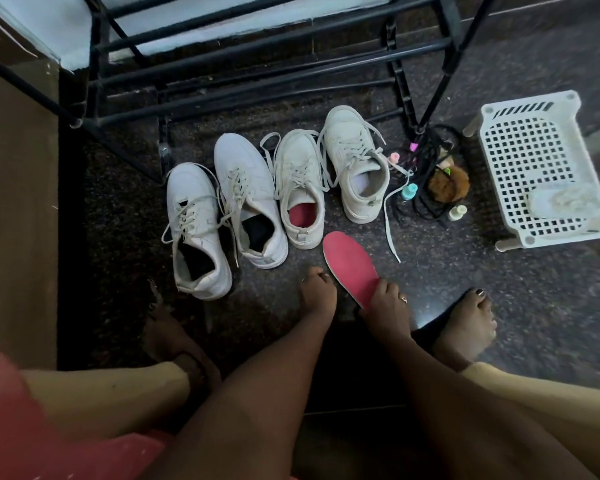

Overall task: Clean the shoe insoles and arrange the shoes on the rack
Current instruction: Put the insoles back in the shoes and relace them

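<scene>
While the right hand (383,299) grips a pink insole (349,268), four white shoes stand on the floor (499,289)

As I watch through the head camera, the right hand has its fingers and thumb curled round the heel end of the pink insole. The toe end points away toward the shoes, low over the floor. I cannot tell whether it touches the floor. The left hand (317,289) is just beside the insole, fingers loosely curled downward and holding nothing I can make out.

All four lace-up shoes stand in a row with their toes toward the black rack (257,64). Starting at the left, the leftmost shoe (196,233) and the second shoe (248,199) touch each other and show dark linings. Inside the third shoe (300,174) I see another red-pink insole (300,214). The fourth shoe (355,164) stands a little further back, pale inside, with one loose lace trailing onto the floor beside the held insole.

Further right, a tangle of black cords (426,202) with small coloured bottles and a brown fluffy ball (447,183) lies by the rack's leg. Beyond it stands a white perforated stand (527,150) with a pale item resting on it.
</scene>
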Motion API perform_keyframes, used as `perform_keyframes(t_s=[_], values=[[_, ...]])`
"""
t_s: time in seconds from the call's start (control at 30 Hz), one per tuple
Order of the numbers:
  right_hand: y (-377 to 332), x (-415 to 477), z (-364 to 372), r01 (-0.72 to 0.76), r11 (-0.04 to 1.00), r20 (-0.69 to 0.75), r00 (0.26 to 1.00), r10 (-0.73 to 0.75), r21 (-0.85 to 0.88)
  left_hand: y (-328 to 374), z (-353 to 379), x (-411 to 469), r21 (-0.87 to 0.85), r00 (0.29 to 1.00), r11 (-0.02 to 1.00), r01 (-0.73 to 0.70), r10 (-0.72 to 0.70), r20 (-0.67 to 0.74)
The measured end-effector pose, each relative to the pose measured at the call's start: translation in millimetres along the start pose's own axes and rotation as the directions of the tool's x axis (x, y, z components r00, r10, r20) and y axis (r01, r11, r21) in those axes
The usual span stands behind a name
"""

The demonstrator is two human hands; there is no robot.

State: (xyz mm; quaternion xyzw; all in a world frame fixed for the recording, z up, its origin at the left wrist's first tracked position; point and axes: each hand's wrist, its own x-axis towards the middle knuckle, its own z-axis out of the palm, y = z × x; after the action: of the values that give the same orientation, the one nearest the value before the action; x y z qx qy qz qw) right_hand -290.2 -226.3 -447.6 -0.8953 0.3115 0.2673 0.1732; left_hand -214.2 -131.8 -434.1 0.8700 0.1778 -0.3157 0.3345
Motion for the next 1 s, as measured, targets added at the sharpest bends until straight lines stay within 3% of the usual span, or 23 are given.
perform_keyframes(t_s=[0.17,0.27,0.33,0.5,0.7,0.83,0.93,1.0], values=[[-9.8,-5.6,-23.5,-0.057,0.958,0.060,0.997,0.042,0.282,-10.6,37.2,31.8,-0.349,0.955,0.903,0.250,-0.172,0.242],[-10.8,-10.2,-43.4,-0.157,0.878,0.058,0.987,0.147,0.452,32.5,5.5,-4.2,-0.504,0.872,0.763,0.404,-0.153,0.466],[-11.6,-13.2,-59.6,-0.186,0.854,0.040,0.981,0.191,0.486,45.9,-4.1,-12.9,-0.543,0.842,0.711,0.446,-0.127,0.525],[-17.4,-15.5,-96.1,-0.209,0.837,0.041,0.975,0.218,0.507,59.7,-14.5,-14.4,-0.577,0.820,0.685,0.444,-0.051,0.570],[-28.1,-20.2,-130.4,-0.074,0.847,0.053,0.997,0.054,0.526,92.9,-42.8,-20.7,-0.632,0.837,0.661,0.405,0.009,0.547],[-38.9,-20.8,-152.9,0.000,0.834,0.011,1.000,-0.007,0.552,107.9,-58.4,-14.1,-0.715,0.835,0.539,0.446,0.037,0.549],[-46.0,-18.6,-165.9,0.031,0.855,0.025,0.998,-0.051,0.517,119.2,-57.8,-0.5,-0.821,0.838,0.329,0.467,0.132,0.530],[-48.9,-13.2,-171.8,0.027,0.851,0.017,0.999,-0.042,0.524,126.9,-52.6,8.7,-0.824,0.833,0.293,0.485,0.132,0.537]])
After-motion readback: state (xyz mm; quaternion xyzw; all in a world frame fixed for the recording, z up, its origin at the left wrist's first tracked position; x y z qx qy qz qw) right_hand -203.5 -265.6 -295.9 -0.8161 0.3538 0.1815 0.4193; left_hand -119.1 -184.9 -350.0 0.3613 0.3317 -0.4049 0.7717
